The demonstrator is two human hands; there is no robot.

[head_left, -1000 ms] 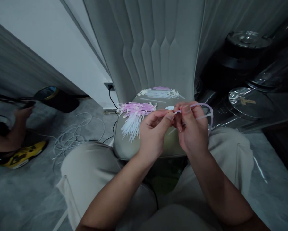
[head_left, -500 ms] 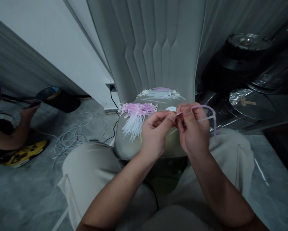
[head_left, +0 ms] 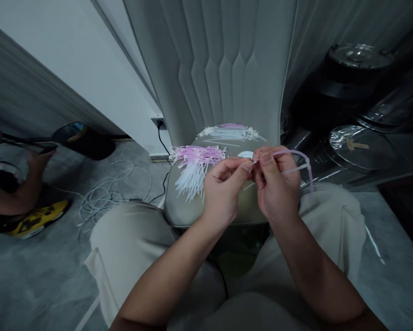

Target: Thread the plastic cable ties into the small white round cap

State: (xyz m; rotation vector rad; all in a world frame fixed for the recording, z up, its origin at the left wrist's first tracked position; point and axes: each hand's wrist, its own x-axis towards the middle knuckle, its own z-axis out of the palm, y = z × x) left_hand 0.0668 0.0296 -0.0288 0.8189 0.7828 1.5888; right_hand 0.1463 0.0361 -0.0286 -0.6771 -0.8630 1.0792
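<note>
Between my two hands runs a thin pink plastic tube [head_left: 293,152], curving out past my right hand to a white joint piece, from which a pale tube and a hanging pink length branch off. My right hand [head_left: 278,184] pinches the pink tube between thumb and fingers. With closed thumb and forefinger, my left hand [head_left: 225,186] grips the tube's other end; any small part inside that pinch is hidden. Beyond my left hand, a heap of pink tubes with white end pieces [head_left: 199,155] lies over a fan of whitish tubes [head_left: 192,181] on the grey chair seat [head_left: 179,209].
Farther back on the seat are more pale and pink tubes [head_left: 230,133] and a round white item [head_left: 246,155], partly covered. Coiled clear tubing [head_left: 99,197] lies on the floor at left, near a person's yellow shoe [head_left: 41,218]. A lidded dark pot [head_left: 356,69] stands right.
Both hands stay almost in place with their pinches held. The looped end of the pink tube has shifted slightly to the right.
</note>
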